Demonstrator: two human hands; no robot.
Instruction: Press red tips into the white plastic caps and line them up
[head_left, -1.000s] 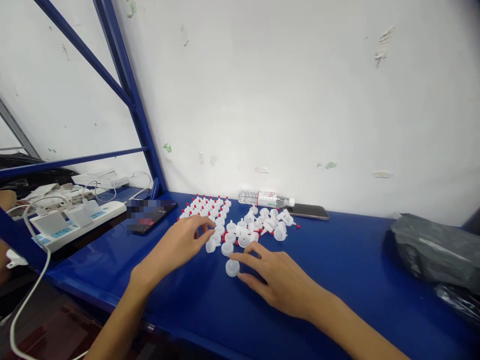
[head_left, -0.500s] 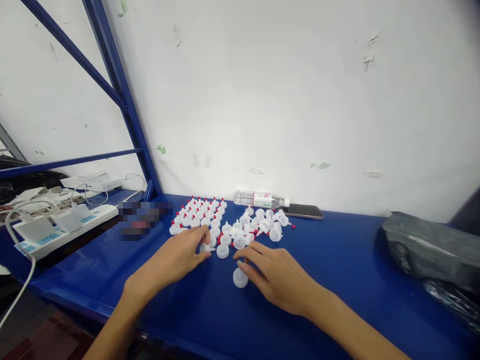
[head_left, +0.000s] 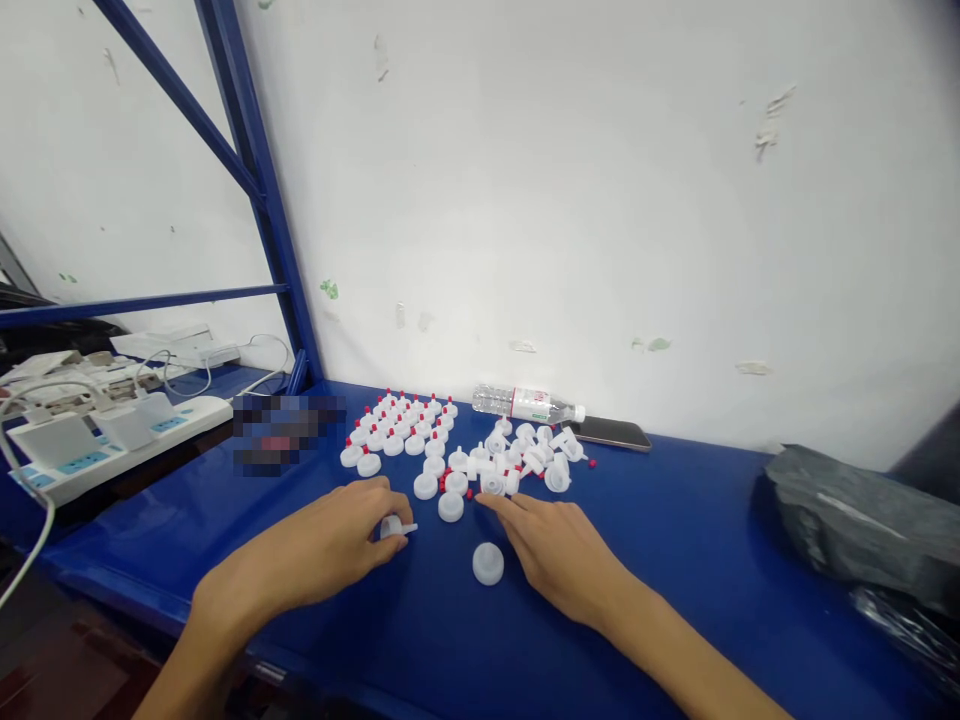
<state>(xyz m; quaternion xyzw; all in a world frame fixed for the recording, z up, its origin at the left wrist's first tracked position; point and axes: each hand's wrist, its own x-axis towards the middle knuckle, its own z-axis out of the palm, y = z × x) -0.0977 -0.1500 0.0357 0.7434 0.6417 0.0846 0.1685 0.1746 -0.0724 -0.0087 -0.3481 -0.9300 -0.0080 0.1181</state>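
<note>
Between the thumb and fingers of my left hand (head_left: 352, 530) is a white nozzle cap (head_left: 391, 526), its spout pointing right. My right hand (head_left: 551, 545) reaches to the near edge of a loose pile of white caps (head_left: 556, 474), fingertips beside small red tips (head_left: 469, 494); whether it grips one is hidden. A single white cap (head_left: 488, 564) lies on the blue table left of my right hand. Behind my left hand, several white caps with red tips (head_left: 394, 443) stand upright in rows. Another white cap (head_left: 451, 506) sits between my hands.
A clear bottle (head_left: 525, 403) lies along the wall, next to a phone (head_left: 611, 433). To the right is a dark plastic bag (head_left: 862, 520). Power strips with white chargers (head_left: 124, 445) and cables are at the left, beside a blue metal frame (head_left: 277, 240).
My left hand has moved left and towards me with the white cap, away from the rows. My right hand has shifted away from the single cap, towards the pile. The view has turned slightly.
</note>
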